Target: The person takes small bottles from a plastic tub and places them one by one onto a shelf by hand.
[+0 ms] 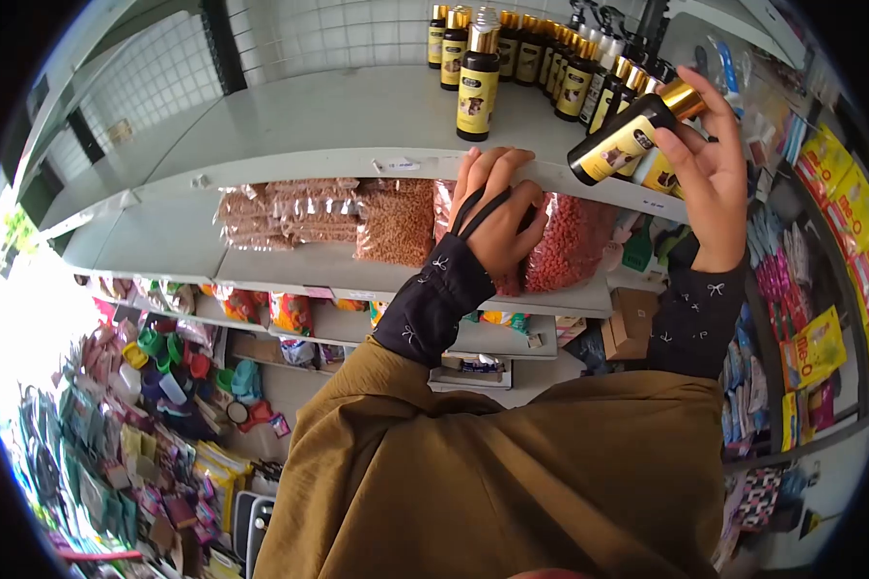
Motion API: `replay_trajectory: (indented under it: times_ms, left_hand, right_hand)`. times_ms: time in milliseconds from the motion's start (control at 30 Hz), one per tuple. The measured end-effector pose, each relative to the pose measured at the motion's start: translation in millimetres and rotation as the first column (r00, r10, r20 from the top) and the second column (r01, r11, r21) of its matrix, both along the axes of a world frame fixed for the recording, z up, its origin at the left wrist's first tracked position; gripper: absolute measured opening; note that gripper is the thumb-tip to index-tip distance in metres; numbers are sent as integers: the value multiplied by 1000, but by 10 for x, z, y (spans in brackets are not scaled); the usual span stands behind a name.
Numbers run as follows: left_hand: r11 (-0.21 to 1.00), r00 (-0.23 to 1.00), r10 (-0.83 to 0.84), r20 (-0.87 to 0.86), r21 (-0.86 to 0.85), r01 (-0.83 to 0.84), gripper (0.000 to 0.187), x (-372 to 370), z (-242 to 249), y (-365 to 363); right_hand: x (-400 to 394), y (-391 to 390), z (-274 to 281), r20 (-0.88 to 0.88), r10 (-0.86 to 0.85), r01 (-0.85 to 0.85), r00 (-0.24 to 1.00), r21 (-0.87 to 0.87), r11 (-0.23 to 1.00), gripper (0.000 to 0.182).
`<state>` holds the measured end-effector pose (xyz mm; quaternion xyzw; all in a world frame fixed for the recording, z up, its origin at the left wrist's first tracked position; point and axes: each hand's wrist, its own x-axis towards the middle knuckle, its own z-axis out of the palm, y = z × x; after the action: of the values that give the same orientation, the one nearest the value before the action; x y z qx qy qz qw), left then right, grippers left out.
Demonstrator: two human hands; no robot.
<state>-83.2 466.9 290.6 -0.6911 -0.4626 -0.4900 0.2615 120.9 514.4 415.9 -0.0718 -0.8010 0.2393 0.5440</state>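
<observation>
Brown clothing [512, 473] fills six o'clock; towards one, the left hand [497, 217] bends its fingers at the shelf edge [309, 167], perhaps for steadiness, any grip hidden. At two o'clock, the right hand [710, 174] pinches a tilted bottle [635, 133] near its gold cap [683, 98], probably leaving the label [618, 152] exposed, its small print unreadable; farther bottles [528, 56] at one overlap.

A pale, grid-lined wall [328, 39] stands behind the grey shelf's [290, 108] rear edge; bright light [34, 289] shows beyond the left end.
</observation>
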Motion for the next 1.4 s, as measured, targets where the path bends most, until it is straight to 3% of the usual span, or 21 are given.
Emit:
replay_trajectory:
  times_ms: [467, 567, 733, 800, 933, 1200, 1333, 1400]
  left_hand:
    - [997, 995, -67, -78, -55, 62, 22, -129, -31, -11]
    - [967, 962, -252, -107, -75, 245, 26, -300, 9, -48]
    - [989, 989, -147, -17, 31, 147, 31, -704, 18, -268]
    - [992, 995, 73, 64, 99, -79, 37, -917, 5, -332]
    - [981, 987, 146, 70, 118, -154, 39, -1158, -37, -360]
    - [989, 992, 114, 48, 88, -118, 46, -1226, -105, -312]
    - [982, 989, 136, 66, 119, -143, 45, -1208, -109, -294]
    - [983, 988, 133, 72, 121, -141, 46, -1203, -135, -262]
  right_hand:
    - [-315, -83, 17, 118, -102, 105, 988, -20, 994, 49]
    - [-294, -100, 21, 120, -93, 98, 988, -32, 995, 48]
    - [-231, -138, 60, 72, -114, 113, 991, 29, 993, 47]
    - [-227, -155, 103, 54, -142, 138, 988, 64, 988, 47]
    - [-269, -220, 212, 72, -146, 140, 987, 72, 987, 47]
    - [-407, -334, 475, 218, -196, 165, 956, 152, 975, 49]
    - [-332, -311, 633, 293, -385, 307, 875, 277, 910, 51]
    - [-275, -193, 743, 245, -487, 356, 838, 431, 829, 46]
